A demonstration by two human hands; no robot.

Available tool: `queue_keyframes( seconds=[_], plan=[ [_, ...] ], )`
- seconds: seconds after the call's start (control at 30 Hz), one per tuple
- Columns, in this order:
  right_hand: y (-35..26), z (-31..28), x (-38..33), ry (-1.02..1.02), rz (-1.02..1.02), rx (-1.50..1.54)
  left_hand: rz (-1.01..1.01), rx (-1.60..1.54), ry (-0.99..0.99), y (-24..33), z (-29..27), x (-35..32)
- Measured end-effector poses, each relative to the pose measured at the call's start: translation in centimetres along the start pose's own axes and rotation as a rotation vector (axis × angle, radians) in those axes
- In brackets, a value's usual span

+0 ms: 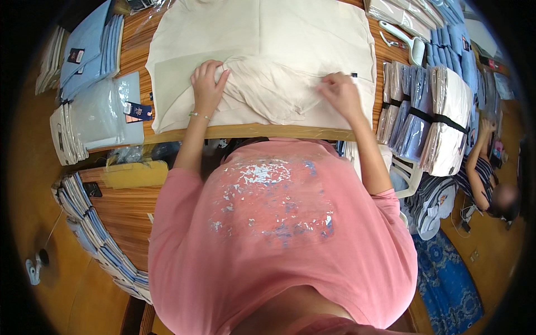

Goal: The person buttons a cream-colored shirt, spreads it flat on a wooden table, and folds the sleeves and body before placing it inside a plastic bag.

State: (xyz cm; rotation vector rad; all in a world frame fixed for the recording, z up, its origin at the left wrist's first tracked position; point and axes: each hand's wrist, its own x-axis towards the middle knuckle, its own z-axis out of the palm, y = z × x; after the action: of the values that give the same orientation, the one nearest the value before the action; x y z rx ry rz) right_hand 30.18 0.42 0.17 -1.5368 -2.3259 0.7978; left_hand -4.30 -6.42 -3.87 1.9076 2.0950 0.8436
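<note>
A cream-coloured garment (268,44) lies spread flat on the wooden table (245,132) in front of me. Its near part is bunched into folds between my hands. My left hand (207,85) presses down on the bunched cloth at the left, fingers curled into it. My right hand (339,92) pinches the cloth at the right, next to a small dark tag. I wear a pink shirt that hides the table's near edge below.
Bagged light-blue shirts (89,50) are stacked at the left, with more packs (95,223) on a lower table. Strapped bundles of packed garments (430,117) stand at the right. White scissors (410,44) lie at the back right. Another person (486,173) sits on the floor at the right.
</note>
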Motion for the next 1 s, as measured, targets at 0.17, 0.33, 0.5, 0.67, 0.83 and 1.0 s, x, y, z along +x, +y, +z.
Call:
queue_keyframes(
  seconds=[0.17, 0.33, 0.5, 0.67, 0.83, 1.0],
  plan=[
    [-1.9, 0.6, 1.1, -0.112, 0.079, 0.167, 0.056, -0.048, 0.023, -2.1, 0.7, 0.6],
    [-1.3, 0.4, 2.9, -0.073, 0.075, -0.024, 0.132, -0.062, -0.025, -2.3, -0.3, 1.6],
    [5.2, -3.7, 13.0, 0.197, -0.111, -0.129, 0.163, -0.027, 0.153, -4.7, -2.0, 9.6],
    [9.5, -3.3, 23.2, 0.484, -0.281, -0.863, 0.001, 0.288, 0.389, -13.3, 1.0, 19.3],
    [6.3, -7.0, 19.6, 0.154, 0.022, -0.944, -0.231, 0.485, 0.012, -9.7, -2.1, 20.5],
    [2.0, -11.3, 9.7, 0.461, 0.062, -0.636, -0.19, -0.395, 0.172, -6.8, -8.5, 15.8]
  ],
)
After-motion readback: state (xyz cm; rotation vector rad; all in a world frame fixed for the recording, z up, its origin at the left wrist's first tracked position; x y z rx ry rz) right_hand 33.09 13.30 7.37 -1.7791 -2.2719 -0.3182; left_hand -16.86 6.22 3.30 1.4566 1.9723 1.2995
